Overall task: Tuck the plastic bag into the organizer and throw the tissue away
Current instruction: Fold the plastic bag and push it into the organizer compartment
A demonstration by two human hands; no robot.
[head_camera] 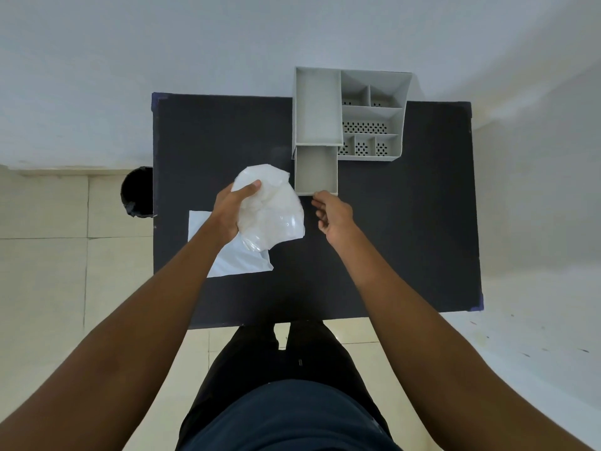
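Note:
My left hand (pixel 232 208) grips a crumpled translucent white plastic bag (pixel 276 213) just above the middle of the black table. A flat white tissue (pixel 240 260) lies on the table under my left wrist, partly hidden by it. The grey organizer (pixel 405 92) stands at the far edge, with a drawer (pixel 316 172) pulled out toward me, showing nothing inside. My right hand (pixel 335 216) hovers right by the drawer's front right corner, fingers loosely curled and holding nothing; whether a fingertip touches the drawer is unclear.
A black bin (pixel 138 193) stands on the tiled floor off the table's left edge. The black table (pixel 406 239) has bare surface to the right and front. A white wall rises behind the organizer. My legs are at the table's near edge.

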